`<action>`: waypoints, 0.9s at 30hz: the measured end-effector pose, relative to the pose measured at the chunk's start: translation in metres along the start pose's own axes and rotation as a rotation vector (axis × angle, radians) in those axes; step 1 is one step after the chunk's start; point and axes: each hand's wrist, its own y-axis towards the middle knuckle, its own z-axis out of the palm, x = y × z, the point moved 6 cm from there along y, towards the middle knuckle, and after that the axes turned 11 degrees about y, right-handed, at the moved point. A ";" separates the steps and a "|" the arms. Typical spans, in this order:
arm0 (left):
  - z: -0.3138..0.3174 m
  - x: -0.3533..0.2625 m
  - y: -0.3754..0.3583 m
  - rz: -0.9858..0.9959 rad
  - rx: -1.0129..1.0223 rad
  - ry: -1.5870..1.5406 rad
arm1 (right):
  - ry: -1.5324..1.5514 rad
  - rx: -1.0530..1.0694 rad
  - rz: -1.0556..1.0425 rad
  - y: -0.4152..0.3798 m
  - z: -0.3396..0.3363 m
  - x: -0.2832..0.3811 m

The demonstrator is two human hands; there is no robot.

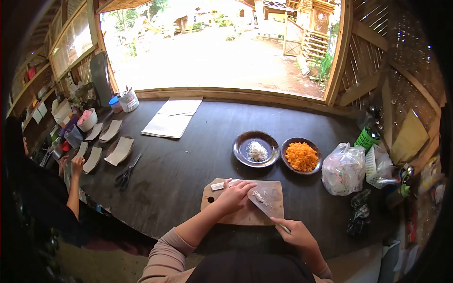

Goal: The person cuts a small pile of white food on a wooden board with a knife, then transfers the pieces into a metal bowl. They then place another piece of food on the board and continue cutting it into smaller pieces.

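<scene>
On a wooden cutting board (pixel 243 217), my left hand (pixel 232 195) presses down with bent fingers on a white piece of food, mostly hidden under it. A short white block (pixel 217 187) lies at the board's upper left, beside that hand. My right hand (pixel 299 234) is closed round the green handle of a kitchen knife (pixel 265 209). The blade points up and left, its tip close to my left fingers. Thin white shreds (pixel 259 196) lie at the blade. Behind the board, a dark plate (pixel 239 153) carries a heap of white shreds (pixel 257 151).
A dark bowl (pixel 317 166) holds orange shreds (pixel 302 156). To the right are a filled plastic bag (pixel 343 170) and a green basket (pixel 366 138). Scissors (pixel 125 178), paper-lined dishes (pixel 119 151) and stacked paper (pixel 172 118) lie left. Another person's hand (pixel 77 166) is at far left.
</scene>
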 end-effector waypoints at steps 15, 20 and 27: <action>0.005 -0.003 0.000 0.031 -0.011 0.050 | -0.165 -0.067 -0.007 -0.003 -0.002 -0.010; 0.009 -0.005 0.000 0.071 0.033 0.040 | -0.147 -0.055 -0.018 -0.007 -0.015 -0.005; 0.007 -0.009 0.000 0.106 0.052 0.011 | -0.156 0.005 0.061 -0.012 -0.030 -0.008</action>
